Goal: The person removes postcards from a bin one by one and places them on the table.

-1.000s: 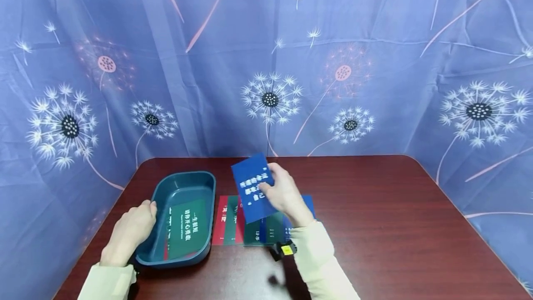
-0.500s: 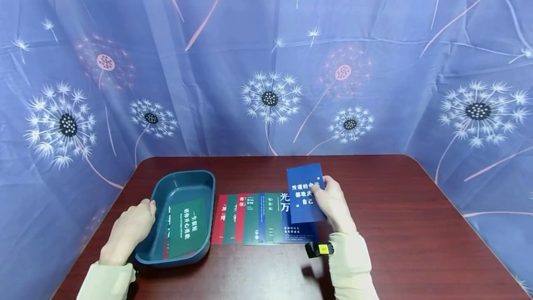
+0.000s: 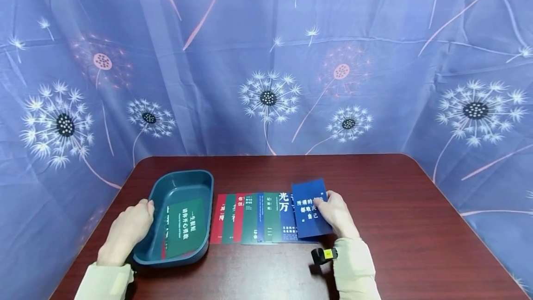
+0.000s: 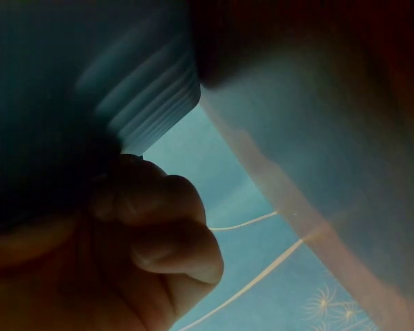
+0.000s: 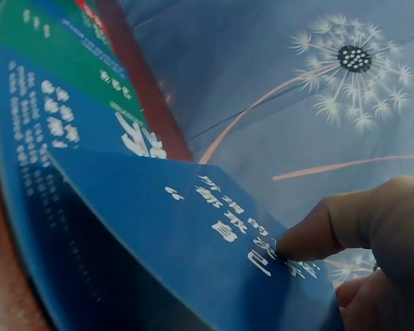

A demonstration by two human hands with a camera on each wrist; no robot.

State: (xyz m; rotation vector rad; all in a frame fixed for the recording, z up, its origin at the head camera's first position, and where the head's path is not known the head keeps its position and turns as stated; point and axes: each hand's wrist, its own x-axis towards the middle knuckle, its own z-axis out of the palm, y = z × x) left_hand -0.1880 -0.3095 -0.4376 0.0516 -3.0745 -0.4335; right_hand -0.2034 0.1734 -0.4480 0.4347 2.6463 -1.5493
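Observation:
My right hand (image 3: 338, 213) pinches a blue card (image 3: 310, 209) with white lettering by its right edge, thumb on top. In the right wrist view that card (image 5: 186, 227) is tilted, partly raised over the end of a row of overlapping cards. The row holds red, green and blue cards, among them a blue one (image 3: 287, 226) near its right end. At the left, my left hand (image 3: 131, 226) grips the side of a dark teal tray (image 3: 181, 177). Inside the tray lies a green card (image 3: 187, 226) with a red one partly under it. The left wrist view is dark; curled fingers (image 4: 172, 234) meet the tray wall.
A reddish-brown wooden table (image 3: 387, 198) bears everything. Behind and at both sides hangs a blue curtain (image 3: 216, 73) printed with dandelions. A small black device with a yellow label (image 3: 328, 253) sits at the right wrist.
The blue card has travelled right from over the row's middle, turned more upright, and been lowered onto the row's right end. My left hand keeps its grip on the tray.

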